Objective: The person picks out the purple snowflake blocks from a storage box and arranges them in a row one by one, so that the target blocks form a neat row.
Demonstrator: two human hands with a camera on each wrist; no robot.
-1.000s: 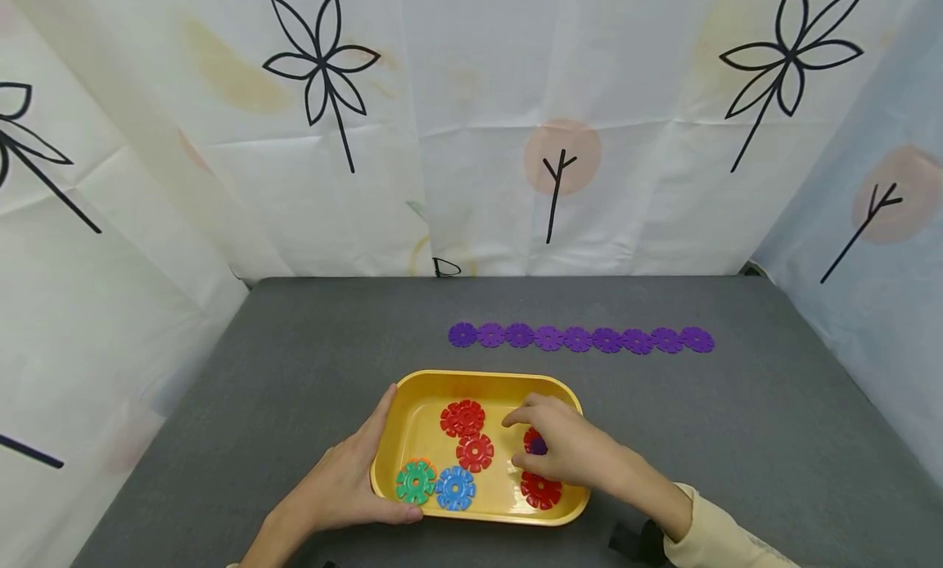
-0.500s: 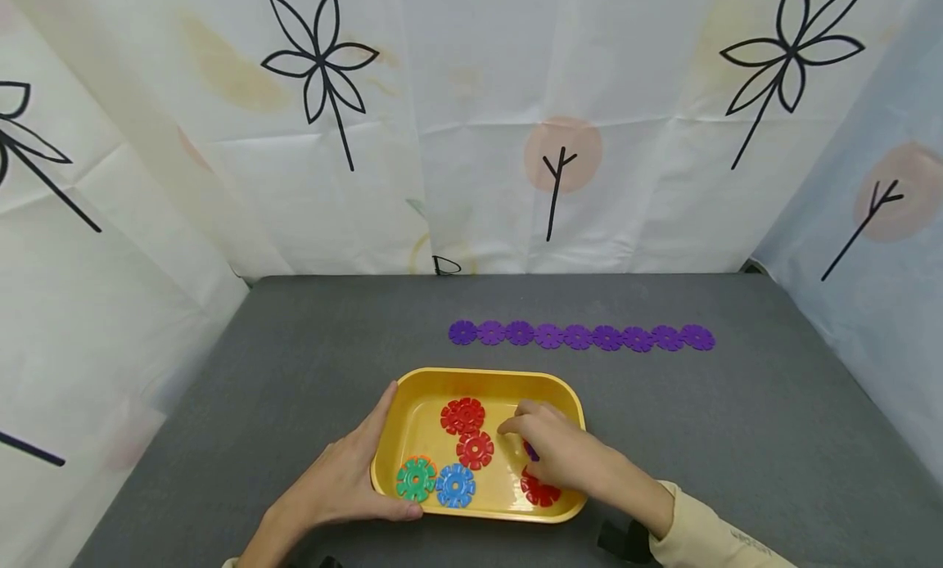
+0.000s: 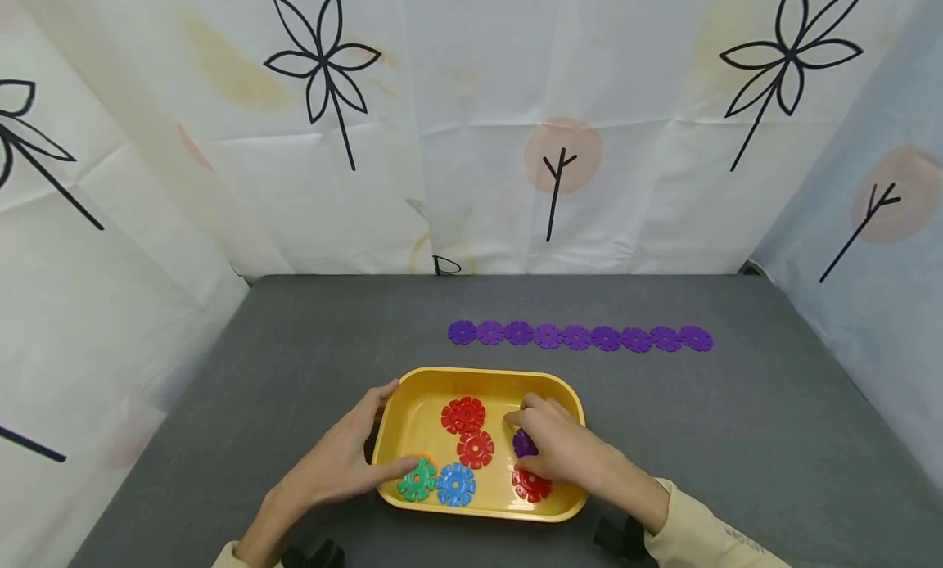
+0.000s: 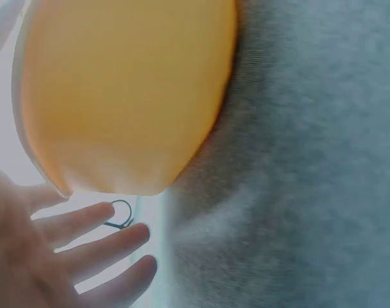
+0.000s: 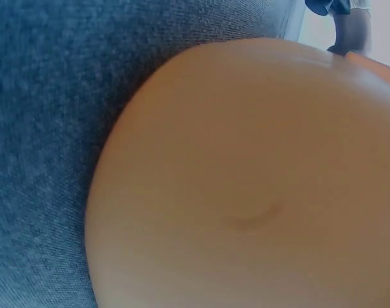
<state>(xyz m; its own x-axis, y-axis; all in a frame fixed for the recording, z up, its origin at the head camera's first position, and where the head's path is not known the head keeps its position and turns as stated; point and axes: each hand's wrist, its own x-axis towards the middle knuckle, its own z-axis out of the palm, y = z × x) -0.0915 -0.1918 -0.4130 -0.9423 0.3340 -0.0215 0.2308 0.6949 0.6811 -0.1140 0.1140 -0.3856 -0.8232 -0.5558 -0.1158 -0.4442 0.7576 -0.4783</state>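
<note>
In the head view a yellow tray [image 3: 479, 515] holds several flower-shaped plastic discs. My right hand [image 3: 563, 441] is inside its right part, with curled fingers and thumb around a purple flower disc [image 3: 524, 444] partly hidden by the hand. Just below the thumb lies a red flower disc [image 3: 532, 484]. My left hand [image 3: 335, 457] is at the tray's left end, thumb reaching over the near rim to a green flower disc [image 3: 417, 480]. Its fingers are straight and spread in the left wrist view, beside the tray wall [image 4: 131, 96]. The right wrist view shows mostly the tray's outer wall [image 5: 246, 160].
A row of linked purple flower discs [image 3: 577, 338] lies on the grey tabletop [image 3: 331, 331] behind the tray. Inside the tray are a blue disc [image 3: 456, 484] and red discs [image 3: 475, 449]. A printed white curtain [image 3: 471, 167] stands behind the table.
My left thumb has lifted off the tray's near rim and moved over the green disc. Under my right hand the purple disc and the nearby red disc have shifted slightly left.
</note>
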